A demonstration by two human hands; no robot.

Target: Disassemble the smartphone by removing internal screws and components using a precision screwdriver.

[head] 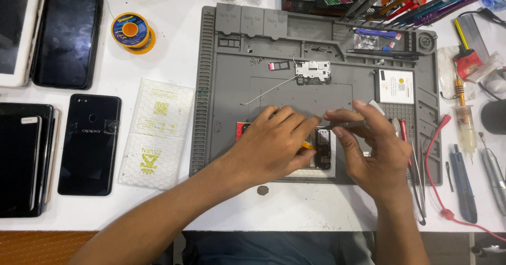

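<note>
Seen from the head camera: left hand (274, 143) pressed flat on the opened phone (322, 149) at the near edge of the grey mat (226, 85), fingers curled over it. Right hand (369, 143) pinched shut on a thin metal tool (345, 123), tip over the phone. Best kept steady, light, phone pinned firmly.

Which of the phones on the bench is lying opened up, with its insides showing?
The opened phone on the grey mat, between the left hand and right hand. The black phones left of the mat lie closed.
</note>
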